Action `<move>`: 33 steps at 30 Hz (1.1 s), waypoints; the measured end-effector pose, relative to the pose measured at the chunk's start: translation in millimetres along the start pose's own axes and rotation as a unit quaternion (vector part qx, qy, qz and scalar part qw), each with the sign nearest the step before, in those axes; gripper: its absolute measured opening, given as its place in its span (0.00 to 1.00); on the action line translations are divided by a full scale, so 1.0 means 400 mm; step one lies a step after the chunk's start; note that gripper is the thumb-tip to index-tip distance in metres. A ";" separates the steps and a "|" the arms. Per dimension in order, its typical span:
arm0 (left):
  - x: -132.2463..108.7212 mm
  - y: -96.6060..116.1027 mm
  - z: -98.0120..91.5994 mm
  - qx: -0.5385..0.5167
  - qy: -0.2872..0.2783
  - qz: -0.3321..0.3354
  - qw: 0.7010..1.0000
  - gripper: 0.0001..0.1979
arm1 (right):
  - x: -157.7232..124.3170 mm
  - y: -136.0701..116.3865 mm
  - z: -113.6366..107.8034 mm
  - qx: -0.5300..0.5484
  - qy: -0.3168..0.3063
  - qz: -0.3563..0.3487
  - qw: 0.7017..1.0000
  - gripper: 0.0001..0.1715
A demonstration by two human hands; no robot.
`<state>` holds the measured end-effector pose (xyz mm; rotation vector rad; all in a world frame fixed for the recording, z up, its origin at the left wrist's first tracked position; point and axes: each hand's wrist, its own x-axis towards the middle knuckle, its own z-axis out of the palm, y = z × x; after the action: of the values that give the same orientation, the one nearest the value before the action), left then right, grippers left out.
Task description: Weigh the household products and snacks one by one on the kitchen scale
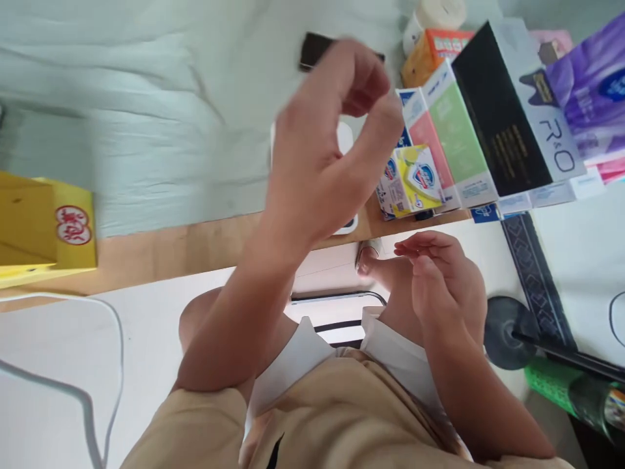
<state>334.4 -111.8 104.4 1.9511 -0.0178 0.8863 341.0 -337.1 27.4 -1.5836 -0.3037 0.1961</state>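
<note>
My left hand (327, 150) is raised in the middle of the view, its fingers curled in toward the thumb, and nothing shows between them. Behind its fingertips a small dark object (312, 49) lies on a pale green cloth (146, 98). A white device (346, 138) is mostly hidden behind that hand. My right hand (439, 277) hovers lower right above my lap, fingers stretched and close together, holding nothing. Just left of it is a small silver-capped item (368, 249). A yellow and white soap box (413, 181) stands just right of my left hand.
A row of boxes (454, 137), a black carton (508, 111) and a purple pack (593, 85) fill the upper right. A yellow box (43, 228) sits at the left on a wooden strip (170, 251). White cable (105, 365) loops lower left. A dark disc (508, 329) and green roll (556, 384) lie lower right.
</note>
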 end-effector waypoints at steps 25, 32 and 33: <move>0.039 0.070 0.105 0.132 -0.062 -0.268 0.952 0.26 | 0.060 -0.014 0.062 0.084 -0.161 0.079 0.980 0.50; 0.023 0.041 -0.052 0.095 0.065 -0.344 0.932 0.16 | 0.200 -0.161 0.241 0.034 -0.196 0.087 0.976 0.28; 0.020 0.034 -0.066 0.088 0.072 -0.365 0.924 0.16 | 0.215 -0.166 0.257 0.017 -0.207 0.087 0.974 0.23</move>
<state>320.3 -96.1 126.7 1.8272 0.8485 0.5291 385.9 -211.6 94.9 -1.5277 -0.4805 0.6686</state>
